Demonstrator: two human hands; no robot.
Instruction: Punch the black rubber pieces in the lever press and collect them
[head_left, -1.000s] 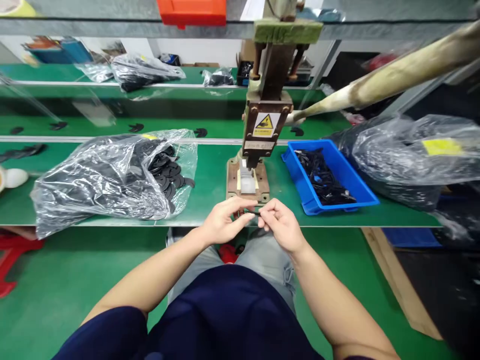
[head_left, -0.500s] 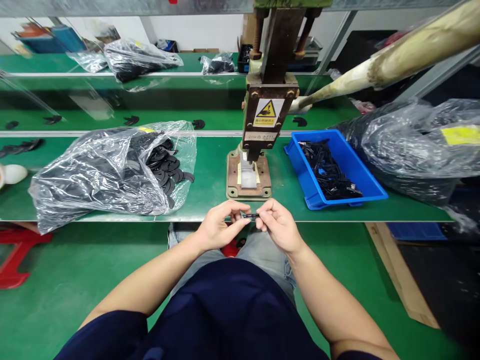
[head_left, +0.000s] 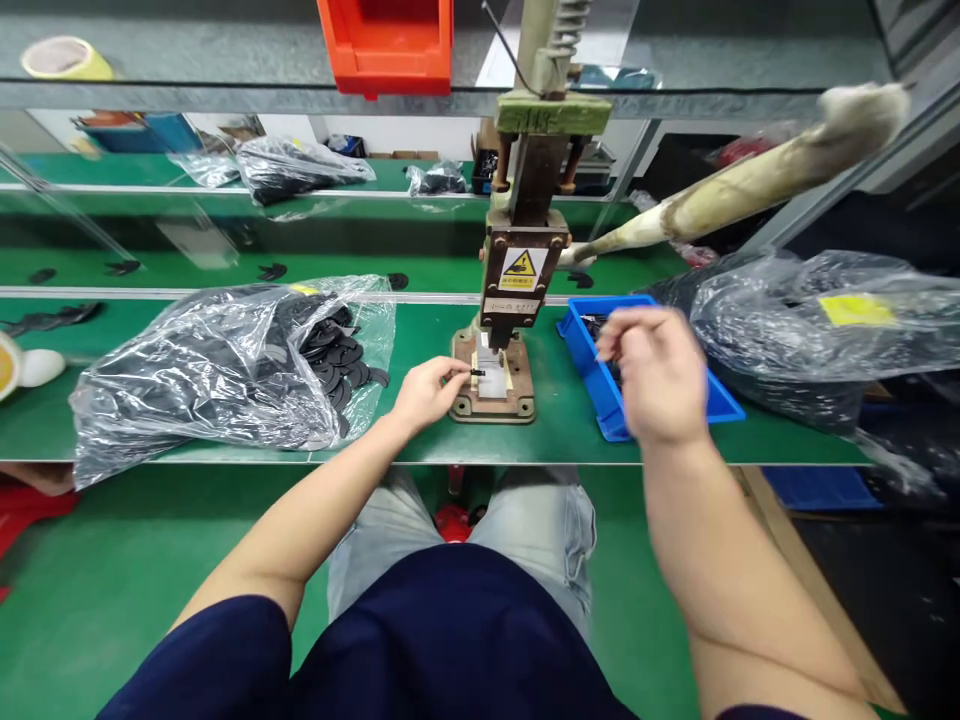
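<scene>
My left hand (head_left: 433, 388) pinches a small black part (head_left: 478, 372) and holds it at the pale block (head_left: 492, 380) on the base of a hand press (head_left: 517, 270). The part lies under the ram; its exact kind is too small to make out. Over the front of a blue bin (head_left: 611, 405) hangs my right hand (head_left: 660, 370), raised and smeared by motion. Its fingers look curled, but whether anything is in them does not show. Black pieces (head_left: 594, 325) in the bin are mostly hidden behind this hand.
An open clear bag (head_left: 202, 370) of black curved pieces (head_left: 337, 360) lies left of the press. Another stuffed bag (head_left: 787, 320) stands on the right. The press's long lever (head_left: 697, 205) slants up to the right. An orange bin (head_left: 390, 50) hangs above.
My left hand has carried the small black part forward to the press base. My right hand has let go of it and moved right and up to the blue bin. The view has tilted up.
</scene>
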